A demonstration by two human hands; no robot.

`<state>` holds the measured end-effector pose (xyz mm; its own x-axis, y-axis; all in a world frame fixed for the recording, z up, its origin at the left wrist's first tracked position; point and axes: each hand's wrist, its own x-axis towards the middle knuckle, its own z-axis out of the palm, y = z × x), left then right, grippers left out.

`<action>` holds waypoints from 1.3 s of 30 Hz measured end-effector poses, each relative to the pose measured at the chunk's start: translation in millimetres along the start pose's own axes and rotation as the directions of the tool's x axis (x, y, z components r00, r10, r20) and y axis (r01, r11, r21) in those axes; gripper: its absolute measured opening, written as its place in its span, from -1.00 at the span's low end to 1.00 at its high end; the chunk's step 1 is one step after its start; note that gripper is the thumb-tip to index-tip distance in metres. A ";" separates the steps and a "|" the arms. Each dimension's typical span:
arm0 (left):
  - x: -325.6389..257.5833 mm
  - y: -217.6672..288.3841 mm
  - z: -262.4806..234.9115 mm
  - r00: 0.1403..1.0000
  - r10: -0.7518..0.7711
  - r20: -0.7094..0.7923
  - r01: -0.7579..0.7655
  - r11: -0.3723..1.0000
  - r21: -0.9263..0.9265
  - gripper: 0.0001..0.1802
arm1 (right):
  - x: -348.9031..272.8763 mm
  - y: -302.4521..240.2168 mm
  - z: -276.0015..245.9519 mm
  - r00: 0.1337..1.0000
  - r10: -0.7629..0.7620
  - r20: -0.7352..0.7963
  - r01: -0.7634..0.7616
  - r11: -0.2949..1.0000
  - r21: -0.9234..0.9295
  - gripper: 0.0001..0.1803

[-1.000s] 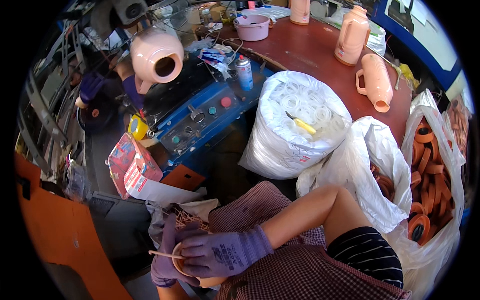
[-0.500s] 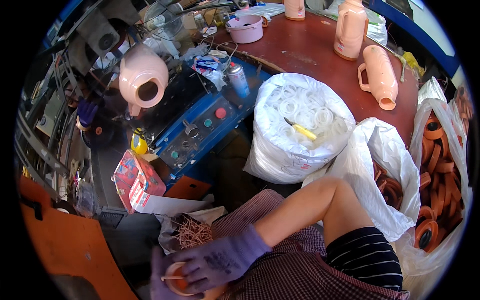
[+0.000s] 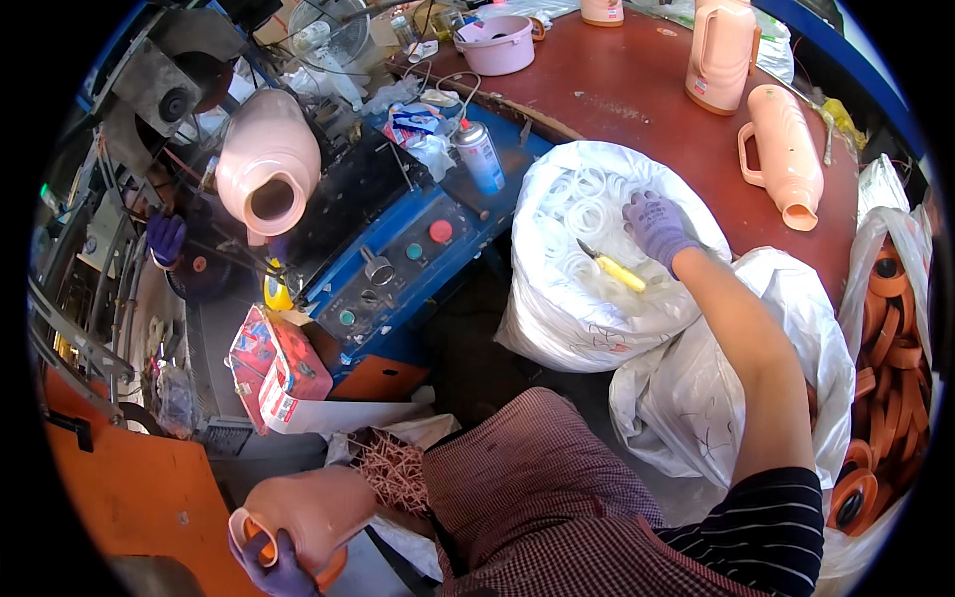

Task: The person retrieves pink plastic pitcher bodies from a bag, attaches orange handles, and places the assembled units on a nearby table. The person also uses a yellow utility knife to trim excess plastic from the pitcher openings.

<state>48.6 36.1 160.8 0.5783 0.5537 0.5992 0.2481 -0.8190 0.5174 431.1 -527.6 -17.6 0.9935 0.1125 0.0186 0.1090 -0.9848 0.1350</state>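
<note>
Left hand grips smooth peach flask, sideways.

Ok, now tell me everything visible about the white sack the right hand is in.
The white sack looks like plastic, its sides wrinkled, with dark scribbles low in front. It stands mouth up near the reddish-brown table, its wide rim open. Translucent rings nearly fill it, and a yellow-handled tool lies on top. The purple-gloved right hand appears to touch the rings at the mouth's right side. A second white bag seems to touch its lower right.
</note>
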 end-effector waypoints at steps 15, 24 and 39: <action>-36.7 94.8 132.7 0.722 0.360 0.591 -0.152 0.916 -0.371 0.20 | 6.8 -47.7 -66.8 0.915 0.082 -0.395 0.228 0.703 0.674 -0.85; -44.6 97.8 149.5 0.780 0.369 0.505 -0.109 0.876 -0.471 0.46 | -147.7 -218.3 -131.1 0.600 -0.668 -0.440 0.421 -0.204 0.884 -0.64; -63.8 119.6 138.5 0.740 0.464 0.487 -0.113 0.799 -0.590 -0.07 | -178.8 -248.4 -151.8 0.431 -0.714 -0.552 0.838 0.089 0.538 -0.75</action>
<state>149.0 -118.0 99.8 0.9214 -0.0434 0.3862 -0.3257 -0.6285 0.7063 221.4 -283.0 95.9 0.3316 0.8243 0.4589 0.8602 -0.0645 -0.5058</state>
